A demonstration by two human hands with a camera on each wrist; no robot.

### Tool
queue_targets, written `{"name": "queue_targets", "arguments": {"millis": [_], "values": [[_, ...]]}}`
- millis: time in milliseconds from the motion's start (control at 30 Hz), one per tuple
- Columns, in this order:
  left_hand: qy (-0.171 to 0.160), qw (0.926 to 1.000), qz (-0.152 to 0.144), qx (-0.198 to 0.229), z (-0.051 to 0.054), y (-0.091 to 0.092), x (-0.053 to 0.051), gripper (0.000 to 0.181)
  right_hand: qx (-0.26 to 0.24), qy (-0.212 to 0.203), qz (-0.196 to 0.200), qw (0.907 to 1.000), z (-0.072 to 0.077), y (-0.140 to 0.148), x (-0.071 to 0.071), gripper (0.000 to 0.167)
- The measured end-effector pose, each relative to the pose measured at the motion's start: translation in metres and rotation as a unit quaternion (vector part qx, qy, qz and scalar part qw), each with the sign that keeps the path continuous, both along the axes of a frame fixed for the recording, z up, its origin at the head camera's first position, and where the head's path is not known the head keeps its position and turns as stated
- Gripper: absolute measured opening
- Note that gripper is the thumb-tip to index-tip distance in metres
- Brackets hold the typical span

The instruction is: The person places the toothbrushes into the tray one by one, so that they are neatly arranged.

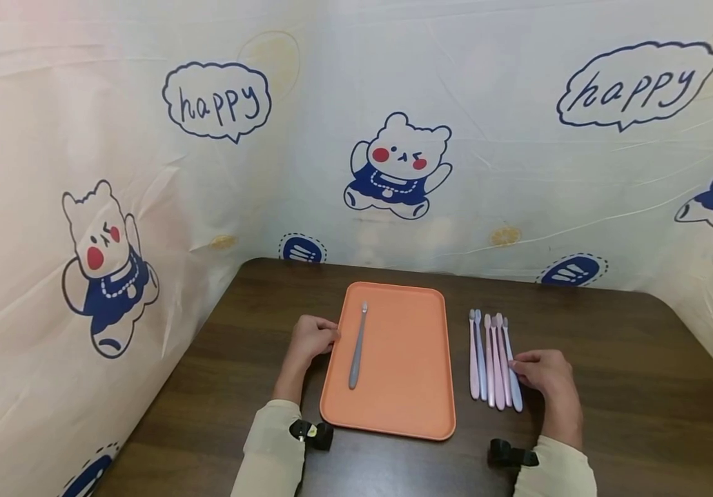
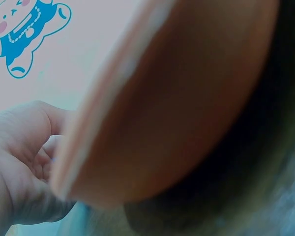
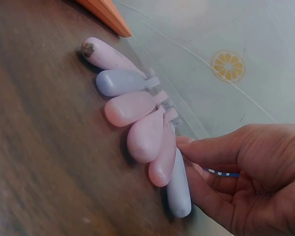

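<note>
An orange tray lies on the table with one grey toothbrush on its left side. At the tray's left rim, my left hand holds the edge; its fingertips are hidden behind the rim in the left wrist view. To the right of the tray, several pink and light-blue toothbrushes lie side by side, bristle heads toward the back. My right hand pinches the rightmost light-blue toothbrush between thumb and fingers. That brush touches or nearly touches the pink toothbrush beside it.
The dark wooden table reaches back to a printed cloth hanging behind it and at both sides. Each wrist carries a small black camera, such as the one on the right sleeve.
</note>
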State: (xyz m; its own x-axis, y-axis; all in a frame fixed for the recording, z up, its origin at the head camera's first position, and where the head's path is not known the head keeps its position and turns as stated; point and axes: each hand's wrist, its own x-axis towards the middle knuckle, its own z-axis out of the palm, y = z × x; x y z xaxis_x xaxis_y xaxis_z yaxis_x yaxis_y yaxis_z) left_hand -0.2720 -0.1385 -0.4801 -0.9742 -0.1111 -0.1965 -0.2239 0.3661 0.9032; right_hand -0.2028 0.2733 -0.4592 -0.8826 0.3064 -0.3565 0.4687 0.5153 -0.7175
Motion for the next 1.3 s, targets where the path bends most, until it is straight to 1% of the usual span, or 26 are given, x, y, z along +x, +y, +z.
{"name": "queue_targets", "arguments": {"millis": [233, 433, 633, 767, 1000, 1167, 1233, 1300], "values": [[-0.009, 0.9999, -0.001, 0.006, -0.001, -0.001, 0.000, 0.019, 0.016, -0.005, 0.006, 0.9998, 0.003, -0.004, 0.000, 0.035], [-0.006, 0.9999, 0.001, 0.014, -0.001, -0.001, -0.001, 0.018, 0.028, -0.002, 0.009, 0.9996, 0.005, -0.005, -0.001, 0.035], [-0.004, 1.0000, -0.001, 0.009, -0.001, -0.001, -0.001, 0.019, 0.058, 0.000, 0.008, 0.9983, 0.005, -0.008, -0.002, 0.036], [-0.009, 0.9999, -0.003, 0.007, -0.001, -0.002, 0.000, 0.019, 0.074, -0.004, 0.003, 0.9972, 0.003, -0.010, -0.002, 0.038], [-0.011, 0.9999, 0.000, 0.005, 0.000, -0.002, 0.001, 0.019, 0.070, -0.013, -0.009, 0.9974, 0.001, -0.010, -0.002, 0.040], [-0.013, 0.9999, 0.003, 0.004, 0.000, -0.002, -0.001, 0.019, 0.066, -0.008, -0.006, 0.9978, 0.000, -0.005, -0.002, 0.043], [-0.014, 0.9999, 0.005, 0.004, 0.000, -0.002, -0.001, 0.018, 0.059, -0.005, -0.005, 0.9982, -0.001, -0.003, -0.002, 0.045], [-0.012, 0.9999, 0.002, 0.004, 0.000, -0.002, -0.002, 0.018, 0.042, -0.002, -0.008, 0.9991, -0.002, 0.000, -0.002, 0.046]]}}
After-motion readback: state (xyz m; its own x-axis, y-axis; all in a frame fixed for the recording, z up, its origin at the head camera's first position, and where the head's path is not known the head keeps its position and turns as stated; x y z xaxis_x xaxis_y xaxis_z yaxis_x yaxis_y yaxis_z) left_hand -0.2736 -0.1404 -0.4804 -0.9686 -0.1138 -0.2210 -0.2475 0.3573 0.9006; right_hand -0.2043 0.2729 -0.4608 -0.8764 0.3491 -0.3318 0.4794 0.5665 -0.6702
